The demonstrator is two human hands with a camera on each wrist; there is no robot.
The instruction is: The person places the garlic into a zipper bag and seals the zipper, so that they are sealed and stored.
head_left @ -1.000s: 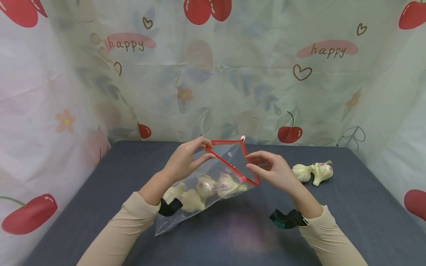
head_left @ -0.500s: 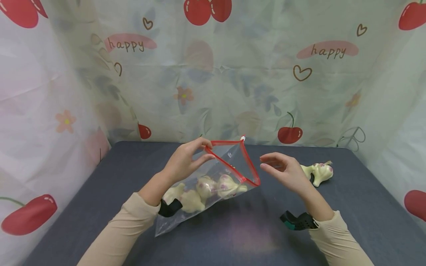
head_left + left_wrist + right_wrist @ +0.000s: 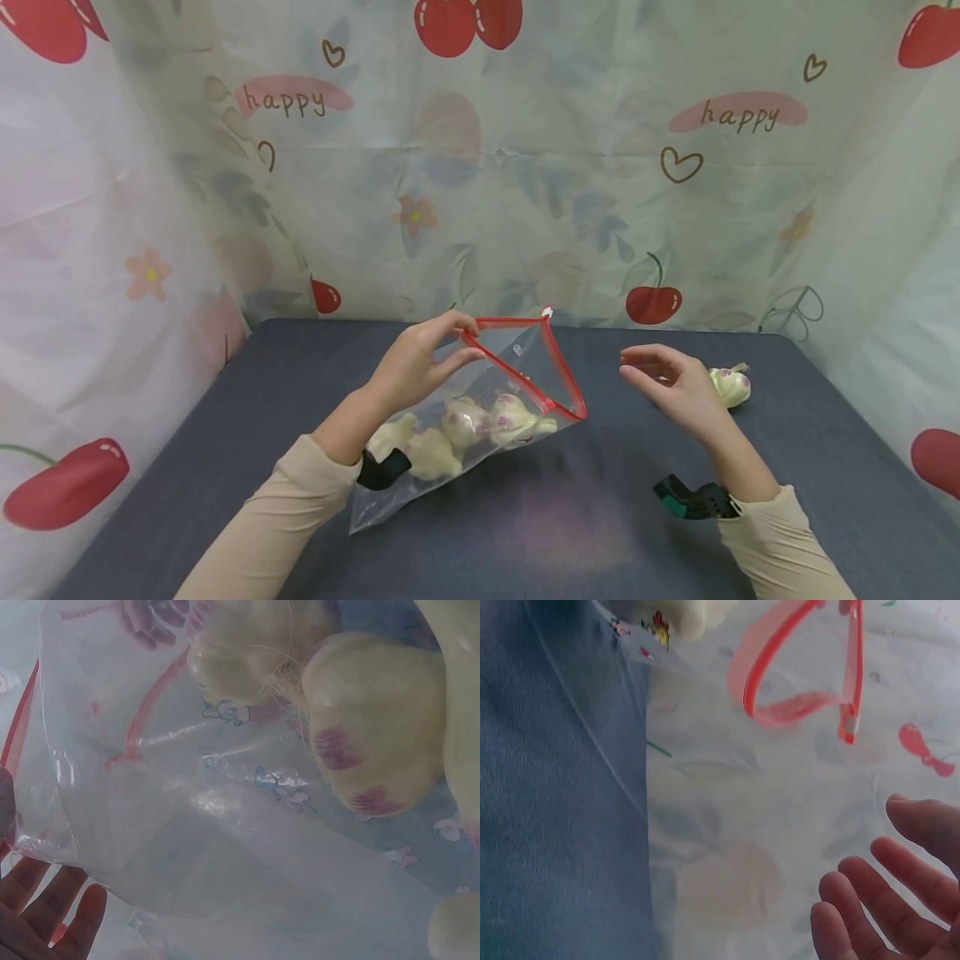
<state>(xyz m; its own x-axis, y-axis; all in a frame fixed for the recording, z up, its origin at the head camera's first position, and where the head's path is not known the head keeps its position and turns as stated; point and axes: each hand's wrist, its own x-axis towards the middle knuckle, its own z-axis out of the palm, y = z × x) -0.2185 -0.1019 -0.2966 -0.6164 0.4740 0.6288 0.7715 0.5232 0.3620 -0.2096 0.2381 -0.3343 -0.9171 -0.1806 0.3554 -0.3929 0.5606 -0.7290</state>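
Note:
A clear zip bag [image 3: 495, 450] with a red-edged mouth stands tilted at the middle of the table, its mouth gaping toward the right. Several garlic bulbs [image 3: 465, 421] lie inside it. My left hand [image 3: 412, 358] pinches the bag's rim between thumb and fingers; in the left wrist view more garlic [image 3: 375, 727] shows through the plastic. To the right, my right hand [image 3: 675, 383] hovers over the table with relaxed fingers and holds nothing. Behind it a loose garlic bulb [image 3: 731, 386] shows partly; the hand hides what lies beside it.
A dark table [image 3: 300, 367] carries everything. Patterned cloth [image 3: 495, 167] hangs at the back and on both sides. A white slider [image 3: 547, 312] sits at the bag's far corner. Each wrist wears a black strap [image 3: 697, 500].
My right hand has let go of the bag's rim and moved right, now covering one of two loose garlic bulbs. The left hand and the bag stay in place.

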